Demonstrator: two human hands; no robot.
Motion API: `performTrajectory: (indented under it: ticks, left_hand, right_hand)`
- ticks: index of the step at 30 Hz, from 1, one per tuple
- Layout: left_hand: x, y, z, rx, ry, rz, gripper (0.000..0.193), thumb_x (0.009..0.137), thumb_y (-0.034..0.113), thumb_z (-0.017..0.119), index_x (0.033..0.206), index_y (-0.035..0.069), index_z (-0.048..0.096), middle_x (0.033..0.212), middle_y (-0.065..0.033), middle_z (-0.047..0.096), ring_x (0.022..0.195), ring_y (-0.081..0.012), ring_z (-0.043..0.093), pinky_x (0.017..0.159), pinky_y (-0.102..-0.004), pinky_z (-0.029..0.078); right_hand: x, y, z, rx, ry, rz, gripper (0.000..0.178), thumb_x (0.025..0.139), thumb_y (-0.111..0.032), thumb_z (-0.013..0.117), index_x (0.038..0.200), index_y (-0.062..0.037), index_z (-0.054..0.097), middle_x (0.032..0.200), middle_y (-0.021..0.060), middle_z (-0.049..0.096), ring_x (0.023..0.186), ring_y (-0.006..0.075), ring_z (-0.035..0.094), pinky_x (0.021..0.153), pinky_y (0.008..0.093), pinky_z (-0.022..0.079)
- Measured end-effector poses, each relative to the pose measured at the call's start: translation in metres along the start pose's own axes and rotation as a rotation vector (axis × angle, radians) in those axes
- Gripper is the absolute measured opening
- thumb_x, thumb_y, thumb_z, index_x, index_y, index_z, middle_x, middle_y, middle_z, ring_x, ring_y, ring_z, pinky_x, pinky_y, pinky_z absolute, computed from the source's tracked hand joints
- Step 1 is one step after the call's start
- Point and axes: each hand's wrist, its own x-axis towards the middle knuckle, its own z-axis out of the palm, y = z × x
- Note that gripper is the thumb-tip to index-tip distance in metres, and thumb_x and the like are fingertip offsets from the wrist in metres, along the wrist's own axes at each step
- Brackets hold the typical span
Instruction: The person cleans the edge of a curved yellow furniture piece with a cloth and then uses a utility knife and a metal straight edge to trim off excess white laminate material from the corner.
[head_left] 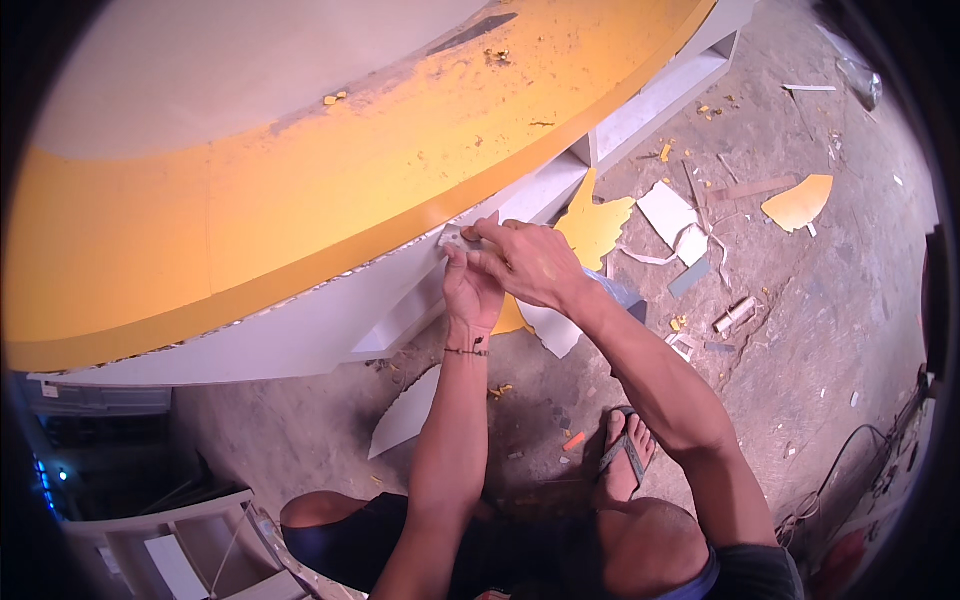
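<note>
1. Sandalled foot (622,452): nearest, on concrete floor (810,330).

2. L hand (471,292), beaded bracelet (466,352) at wrist: grip closed, thumb & fingers pinching small pale pc. (453,238) from below.

3. R hand (540,262): grip also closed, fingertips on same pc. from R side.

4. Small pale pc.: flat, dark spots; loc. just under tabletop edge, between both hands' fingertips. Handling (est.): light, thin, stiff; smooth face may slip, edges poss. sharp. Best hold: opp. edges, off the corners.

5. White side panel (260,342): below tabletop; upper edge ragged, prob. fragile, poor place to hold.

6. Tabletop (190,265): curved, yellow border, pale centre; looks heavy, rigid.

7. Yellow offcut (597,228), past R hand, on floor: prob. light, easily torn.

Obscured: most of pc. behind fingers, so full outline & material n/k; can't tell if loose or fixed to panel. L fingers partly covered by R hand. Tabletop's far side runs out of view.
</note>
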Motion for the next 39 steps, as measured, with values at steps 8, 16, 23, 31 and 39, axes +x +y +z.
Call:
performTrajectory:
  ticks: [8,16,23,31,39]
  left_hand:
    - [0.006,0.003,0.002,0.032,0.065,-0.012,0.048,0.109,0.049,0.052,0.142,0.014,0.052,0.133,-0.0123,0.066,0.125,-0.0262,0.062,0.112,-0.0487,0.048]
    - [0.006,-0.001,-0.004,0.046,-0.048,0.003,0.060,0.106,0.047,0.059,0.148,0.006,0.046,0.153,-0.0162,0.051,0.147,-0.0290,0.044,0.123,-0.0468,0.037]
    - [0.016,-0.009,-0.007,0.004,0.035,0.090,0.055,0.105,0.042,0.063,0.144,0.007,0.050,0.145,-0.0085,0.055,0.140,-0.0246,0.048,0.120,-0.0443,0.039]
    - [0.007,-0.003,0.003,0.020,0.052,0.037,0.043,0.104,0.033,0.068,0.135,0.005,0.059,0.135,-0.0034,0.062,0.131,-0.0183,0.055,0.116,-0.0403,0.043]
    - [0.017,-0.012,0.010,0.006,0.049,0.125,0.042,0.103,0.034,0.070,0.134,0.006,0.061,0.132,-0.0022,0.064,0.119,-0.0154,0.060,0.104,-0.0366,0.048]
  right_hand:
    - [0.002,0.001,-0.001,-0.017,-0.067,0.066,0.040,0.102,-0.044,0.059,0.130,-0.0167,0.066,0.098,0.0194,0.072,0.092,0.0422,0.070,0.079,0.0504,0.054]
    - [0.001,0.007,-0.008,-0.104,-0.042,-0.003,0.038,0.102,-0.041,0.059,0.133,-0.0187,0.066,0.098,0.0170,0.072,0.087,0.0391,0.071,0.076,0.0504,0.055]
    - [0.019,0.009,-0.016,-0.104,-0.093,-0.028,0.036,0.099,-0.038,0.061,0.129,-0.0171,0.066,0.099,0.0189,0.073,0.087,0.0416,0.071,0.080,0.0512,0.055]
    - [0.006,0.013,-0.011,-0.062,-0.062,-0.007,0.037,0.099,-0.039,0.062,0.129,-0.0168,0.066,0.098,0.0184,0.073,0.085,0.0411,0.071,0.078,0.0514,0.056]
    - [0.021,0.026,-0.018,-0.120,-0.063,-0.084,0.039,0.101,-0.041,0.063,0.133,-0.0192,0.067,0.092,0.0174,0.070,0.081,0.0383,0.069,0.073,0.0493,0.053]
